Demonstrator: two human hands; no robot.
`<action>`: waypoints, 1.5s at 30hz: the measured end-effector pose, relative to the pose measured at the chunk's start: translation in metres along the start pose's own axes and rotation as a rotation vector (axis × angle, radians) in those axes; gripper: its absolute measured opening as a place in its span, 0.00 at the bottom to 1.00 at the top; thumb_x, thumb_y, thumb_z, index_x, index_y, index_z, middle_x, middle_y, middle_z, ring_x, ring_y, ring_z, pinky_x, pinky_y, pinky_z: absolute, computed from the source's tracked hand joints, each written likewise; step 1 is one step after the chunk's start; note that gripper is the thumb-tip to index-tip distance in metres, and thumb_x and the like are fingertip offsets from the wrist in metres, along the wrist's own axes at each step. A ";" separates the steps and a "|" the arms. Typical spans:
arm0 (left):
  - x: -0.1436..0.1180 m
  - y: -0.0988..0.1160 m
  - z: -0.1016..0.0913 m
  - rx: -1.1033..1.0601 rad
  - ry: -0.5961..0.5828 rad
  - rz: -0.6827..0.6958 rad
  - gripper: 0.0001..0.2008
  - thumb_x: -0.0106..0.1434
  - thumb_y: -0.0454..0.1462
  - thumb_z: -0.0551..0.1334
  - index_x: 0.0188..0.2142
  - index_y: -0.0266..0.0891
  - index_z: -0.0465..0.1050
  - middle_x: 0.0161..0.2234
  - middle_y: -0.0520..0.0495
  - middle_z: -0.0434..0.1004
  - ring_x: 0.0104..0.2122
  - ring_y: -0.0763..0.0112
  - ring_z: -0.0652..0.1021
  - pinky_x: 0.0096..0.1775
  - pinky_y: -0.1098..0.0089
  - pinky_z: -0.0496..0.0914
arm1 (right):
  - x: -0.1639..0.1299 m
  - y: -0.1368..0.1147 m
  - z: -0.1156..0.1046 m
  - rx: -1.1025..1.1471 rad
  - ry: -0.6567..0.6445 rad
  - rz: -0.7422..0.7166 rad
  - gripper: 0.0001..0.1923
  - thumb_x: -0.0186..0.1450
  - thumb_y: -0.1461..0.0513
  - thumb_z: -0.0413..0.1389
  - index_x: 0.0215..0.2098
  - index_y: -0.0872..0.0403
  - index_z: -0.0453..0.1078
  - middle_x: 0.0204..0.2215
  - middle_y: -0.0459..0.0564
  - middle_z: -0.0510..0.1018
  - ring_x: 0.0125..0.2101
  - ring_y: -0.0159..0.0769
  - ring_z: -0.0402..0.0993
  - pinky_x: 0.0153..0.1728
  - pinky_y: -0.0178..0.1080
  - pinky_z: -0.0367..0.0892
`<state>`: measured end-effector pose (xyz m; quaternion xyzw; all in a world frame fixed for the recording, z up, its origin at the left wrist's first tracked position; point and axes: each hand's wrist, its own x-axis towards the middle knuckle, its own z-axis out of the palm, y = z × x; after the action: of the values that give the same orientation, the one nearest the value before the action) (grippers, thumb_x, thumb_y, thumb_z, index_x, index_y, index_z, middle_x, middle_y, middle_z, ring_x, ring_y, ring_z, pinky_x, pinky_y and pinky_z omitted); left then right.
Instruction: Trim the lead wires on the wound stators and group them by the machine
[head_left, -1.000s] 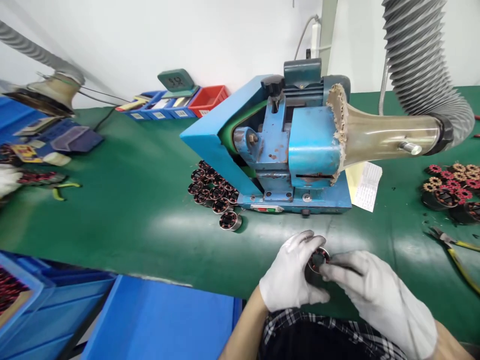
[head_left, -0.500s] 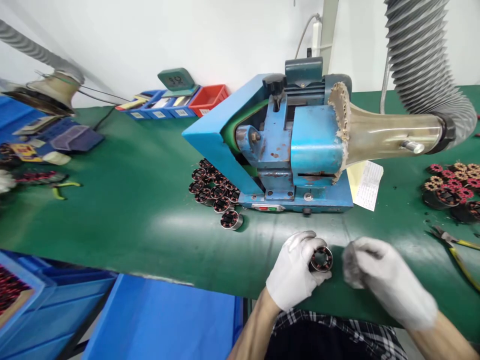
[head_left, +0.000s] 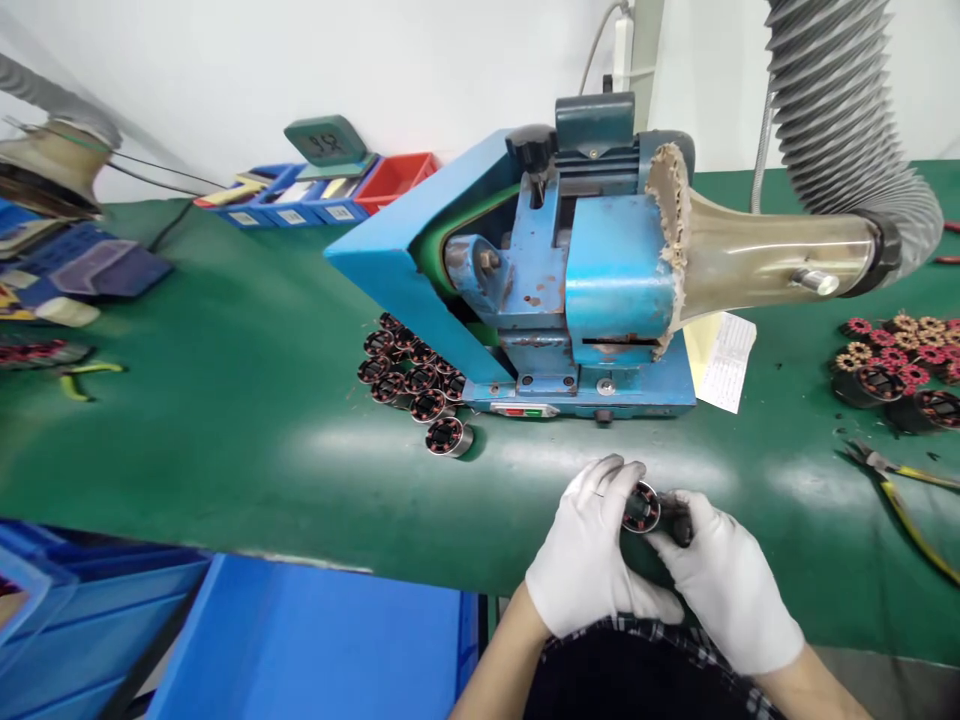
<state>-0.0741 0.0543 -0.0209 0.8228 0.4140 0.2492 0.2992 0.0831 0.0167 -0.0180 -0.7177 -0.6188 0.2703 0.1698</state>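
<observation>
- My left hand (head_left: 581, 565) has its grip pinched on a small wound stator (head_left: 641, 507), held just above the near edge of the green bench (head_left: 225, 420).
- My right hand (head_left: 724, 590) presses its fingers together against the stator's right side.
- Just beyond stands the blue belt machine (head_left: 555, 270).
- A cluster of stators (head_left: 409, 375) lies at its left foot.
- Pliers (head_left: 896, 485) lie well to the right.

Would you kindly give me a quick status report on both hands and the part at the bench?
Left hand holds small round copper-wound stator. Right hand touches it. Blue bench machine stands apart behind, nothing between.
</observation>
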 end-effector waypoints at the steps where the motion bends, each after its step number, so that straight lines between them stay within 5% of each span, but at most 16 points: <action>1: 0.000 0.000 0.001 0.000 0.010 -0.002 0.51 0.36 0.53 0.70 0.56 0.33 0.56 0.52 0.32 0.66 0.54 0.43 0.66 0.54 0.47 0.63 | 0.000 0.003 0.002 -0.011 0.003 -0.006 0.07 0.59 0.60 0.56 0.36 0.52 0.68 0.28 0.52 0.81 0.28 0.45 0.78 0.29 0.42 0.71; 5: 0.003 0.004 0.008 0.008 0.087 -0.035 0.39 0.43 0.51 0.69 0.51 0.35 0.61 0.49 0.34 0.69 0.52 0.46 0.69 0.51 0.48 0.66 | 0.001 0.018 -0.002 0.039 -0.054 -0.189 0.07 0.64 0.62 0.51 0.39 0.50 0.70 0.31 0.48 0.80 0.30 0.38 0.77 0.31 0.38 0.71; 10: 0.006 0.008 0.014 -0.004 0.157 -0.164 0.26 0.45 0.42 0.71 0.43 0.42 0.67 0.43 0.45 0.74 0.51 0.52 0.70 0.51 0.52 0.66 | 0.003 0.021 -0.021 -0.260 -0.016 -0.506 0.15 0.64 0.69 0.45 0.39 0.53 0.72 0.28 0.51 0.75 0.28 0.40 0.72 0.29 0.41 0.69; 16: 0.006 0.002 0.013 -0.046 0.098 -0.152 0.25 0.46 0.40 0.72 0.43 0.44 0.68 0.43 0.47 0.74 0.53 0.54 0.68 0.52 0.53 0.64 | 0.028 0.030 -0.060 -0.566 -0.034 -0.721 0.23 0.53 0.77 0.44 0.36 0.53 0.74 0.24 0.51 0.73 0.23 0.40 0.68 0.24 0.40 0.64; 19: 0.006 0.003 0.011 -0.038 0.106 -0.174 0.27 0.42 0.40 0.74 0.42 0.43 0.68 0.44 0.45 0.73 0.52 0.53 0.69 0.51 0.52 0.65 | 0.043 0.047 -0.071 -0.561 0.035 -0.588 0.19 0.60 0.73 0.44 0.39 0.55 0.75 0.27 0.53 0.75 0.25 0.42 0.71 0.27 0.42 0.66; 21: 0.007 0.006 0.010 -0.038 0.123 -0.168 0.31 0.39 0.42 0.74 0.43 0.42 0.68 0.44 0.43 0.73 0.51 0.52 0.70 0.50 0.52 0.66 | 0.048 0.051 -0.071 -0.355 0.020 -0.451 0.14 0.64 0.66 0.46 0.37 0.54 0.75 0.29 0.54 0.77 0.29 0.42 0.73 0.30 0.43 0.68; 25: 0.007 0.010 0.012 -0.028 0.167 -0.160 0.29 0.44 0.45 0.71 0.44 0.40 0.68 0.45 0.42 0.72 0.51 0.53 0.70 0.51 0.51 0.67 | 0.044 0.030 -0.056 0.183 -0.136 -0.239 0.10 0.65 0.58 0.50 0.37 0.52 0.73 0.36 0.50 0.79 0.37 0.40 0.75 0.42 0.42 0.69; 28: 0.006 0.011 0.015 0.017 0.167 -0.181 0.23 0.50 0.39 0.67 0.45 0.40 0.66 0.46 0.43 0.72 0.52 0.54 0.69 0.53 0.51 0.66 | 0.042 0.010 -0.046 0.371 -0.280 -0.241 0.10 0.65 0.60 0.51 0.42 0.52 0.71 0.40 0.50 0.78 0.41 0.39 0.74 0.46 0.43 0.68; 35: 0.003 0.008 0.012 0.031 0.059 -0.189 0.30 0.47 0.32 0.63 0.51 0.39 0.61 0.51 0.40 0.67 0.54 0.52 0.67 0.55 0.48 0.64 | 0.056 -0.008 -0.039 0.408 -0.357 -0.377 0.07 0.62 0.63 0.53 0.34 0.51 0.73 0.33 0.49 0.78 0.36 0.38 0.74 0.40 0.41 0.69; 38: 0.002 0.008 0.011 0.014 0.044 -0.215 0.30 0.48 0.31 0.64 0.51 0.41 0.61 0.53 0.41 0.65 0.55 0.52 0.66 0.55 0.47 0.63 | 0.056 -0.010 -0.037 0.440 -0.339 -0.287 0.07 0.61 0.62 0.53 0.27 0.52 0.71 0.28 0.48 0.77 0.32 0.37 0.73 0.37 0.40 0.69; 45: 0.001 0.005 0.009 -0.020 0.051 -0.169 0.32 0.47 0.32 0.65 0.53 0.39 0.59 0.53 0.40 0.66 0.55 0.50 0.66 0.55 0.46 0.62 | 0.044 0.008 -0.044 0.625 -0.325 -0.009 0.08 0.63 0.57 0.52 0.33 0.53 0.68 0.30 0.47 0.77 0.33 0.38 0.74 0.35 0.37 0.70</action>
<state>-0.0649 0.0499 -0.0237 0.7754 0.4868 0.2479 0.3168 0.1198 0.0625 0.0045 -0.5758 -0.5284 0.5566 0.2818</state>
